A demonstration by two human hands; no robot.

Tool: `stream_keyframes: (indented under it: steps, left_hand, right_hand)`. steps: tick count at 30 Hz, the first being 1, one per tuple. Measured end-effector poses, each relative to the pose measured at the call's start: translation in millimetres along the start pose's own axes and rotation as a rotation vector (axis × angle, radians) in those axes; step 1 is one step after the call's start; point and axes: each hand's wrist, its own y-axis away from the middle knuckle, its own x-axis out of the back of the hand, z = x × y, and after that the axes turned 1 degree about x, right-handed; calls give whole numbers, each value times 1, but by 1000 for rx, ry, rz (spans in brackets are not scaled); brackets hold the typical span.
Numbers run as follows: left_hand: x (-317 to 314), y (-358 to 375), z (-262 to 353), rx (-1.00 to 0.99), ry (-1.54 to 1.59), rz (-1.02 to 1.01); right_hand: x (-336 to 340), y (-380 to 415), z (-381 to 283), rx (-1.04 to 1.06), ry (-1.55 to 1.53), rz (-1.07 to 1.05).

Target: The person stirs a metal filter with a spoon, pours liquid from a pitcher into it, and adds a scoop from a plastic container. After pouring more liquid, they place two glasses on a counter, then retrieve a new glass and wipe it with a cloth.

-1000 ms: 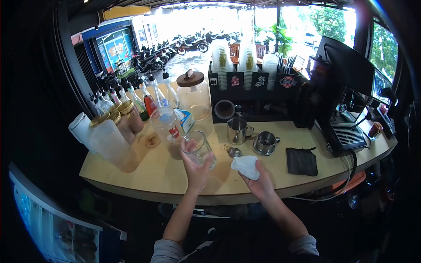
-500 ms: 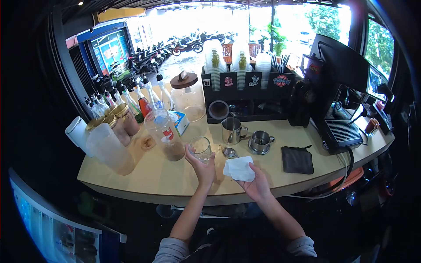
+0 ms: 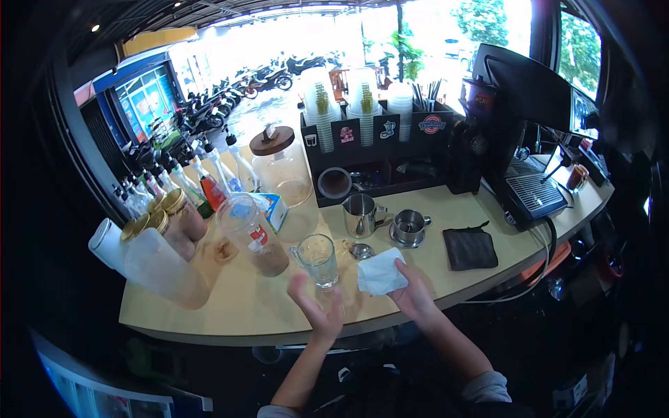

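A clear glass mug stands upright on the wooden counter, its handle toward the left. Just in front of it is my left hand, fingers apart and holding nothing. My right hand pinches a folded white tissue above the counter, thumb on top. Behind the tissue lies a metal spoon. A steel pitcher and a small metal coffee dripper on a saucer-like base stand farther back. Left of the mug is a clear plastic jar with brown powder inside.
A black pouch lies right of the tissue, with an espresso machine beyond. A black organizer holding stacked cups spans the back. Syrup bottles, a wooden-lidded jar and a frosted container occupy the left side.
My left hand has let go of the glass mug and drawn back toward me; the mug now stands on the counter. My right hand still holds the tissue. The view has shifted slightly.
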Motion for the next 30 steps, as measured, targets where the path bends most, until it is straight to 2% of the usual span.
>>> stream_keyframes:
  steps: [2,3,4,6,7,9,11,13,15,16,18,19,21,23,25,29,30]
  left_hand:
    - [11,-4,8,-200,130,-281]
    - [13,-8,16,-196,137,-292]
    - [9,-17,27,-101,234,-347]
    - [-2,-32,43,74,384,-408]
    - [-6,-33,40,78,395,-417]
    - [-14,-31,32,575,700,-795]
    - [-25,-28,34,531,724,-761]
    - [-38,-23,37,610,822,-699]
    - [-51,-19,46,584,764,-701]
    - [-59,-15,49,565,760,-687]
    - [-79,-7,58,539,762,-670]
    - [-87,-3,63,590,806,-679]
    - [-111,7,69,632,856,-683]
    - [-138,22,71,642,969,-731]
    - [-157,24,89,654,947,-736]
    - [-179,41,95,641,862,-703]
    - [-179,43,99,672,833,-702]
  right_hand:
    - [-4,-4,5,47,64,24]
    - [-6,-6,6,87,137,38]
    - [-9,-6,7,90,136,50]
    - [-15,-4,6,157,447,-19]
    - [-19,0,2,161,451,-4]
    - [-22,8,-10,187,789,64]
    - [-6,8,-15,262,755,87]
    - [1,11,-19,336,708,91]
    - [1,16,-26,390,555,46]
    - [5,22,-35,303,553,-51]
    - [18,29,-54,287,512,-59]
    - [24,31,-66,264,470,-69]
    - [50,34,-85,264,466,-66]
    - [75,38,-104,318,461,-183]
    - [95,44,-125,334,474,-153]
    - [140,41,-159,402,286,-76]
    - [144,36,-170,347,269,-50]
